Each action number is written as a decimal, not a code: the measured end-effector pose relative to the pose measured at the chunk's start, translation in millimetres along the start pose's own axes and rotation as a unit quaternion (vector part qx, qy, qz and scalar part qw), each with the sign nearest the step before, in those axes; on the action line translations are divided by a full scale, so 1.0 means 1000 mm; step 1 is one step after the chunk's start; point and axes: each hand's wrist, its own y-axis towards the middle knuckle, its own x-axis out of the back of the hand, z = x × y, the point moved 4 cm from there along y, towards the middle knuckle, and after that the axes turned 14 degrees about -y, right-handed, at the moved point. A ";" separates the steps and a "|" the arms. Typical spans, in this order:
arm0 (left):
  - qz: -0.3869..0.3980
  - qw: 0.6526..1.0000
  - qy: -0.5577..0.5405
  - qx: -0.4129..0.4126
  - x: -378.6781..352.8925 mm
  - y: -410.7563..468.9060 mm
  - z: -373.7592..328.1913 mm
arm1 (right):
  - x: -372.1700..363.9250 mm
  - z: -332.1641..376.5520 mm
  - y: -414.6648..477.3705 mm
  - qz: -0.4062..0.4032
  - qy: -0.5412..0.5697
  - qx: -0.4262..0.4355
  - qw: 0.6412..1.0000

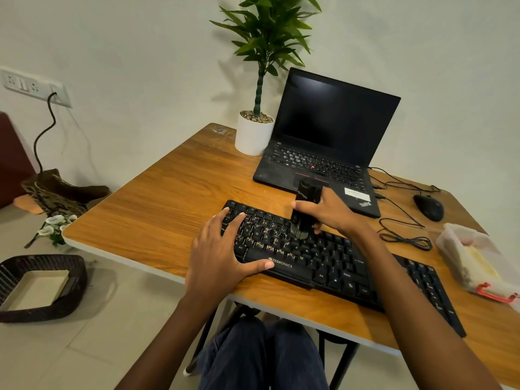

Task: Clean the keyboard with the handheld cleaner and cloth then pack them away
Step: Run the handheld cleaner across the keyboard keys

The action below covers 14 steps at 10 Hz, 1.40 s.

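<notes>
With the right hand gripping the handheld cleaner upright on the middle keys of the keyboard, it is better to move slowly along each row while the left hand, fingers straight, holds down the left end.

Left hand lies flat, fingers spread; right hand curled, gripping.

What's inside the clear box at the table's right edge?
The clear box shows something pale yellow through its cloudy wall; what it is cannot be told.
</notes>
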 end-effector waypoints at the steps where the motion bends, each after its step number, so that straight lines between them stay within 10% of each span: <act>1: 0.000 1.000 0.003 -0.002 0.001 0.000 0.000 | -0.005 0.003 0.000 0.045 0.011 0.007 0.999; 8: -0.003 1.000 0.003 0.001 0.001 0.000 0.000 | -0.009 0.007 -0.009 0.009 0.024 -0.013 1.000; 14: 0.011 1.000 0.018 0.011 0.002 0.000 0.000 | -0.012 0.010 -0.048 -0.177 -0.010 -0.046 0.983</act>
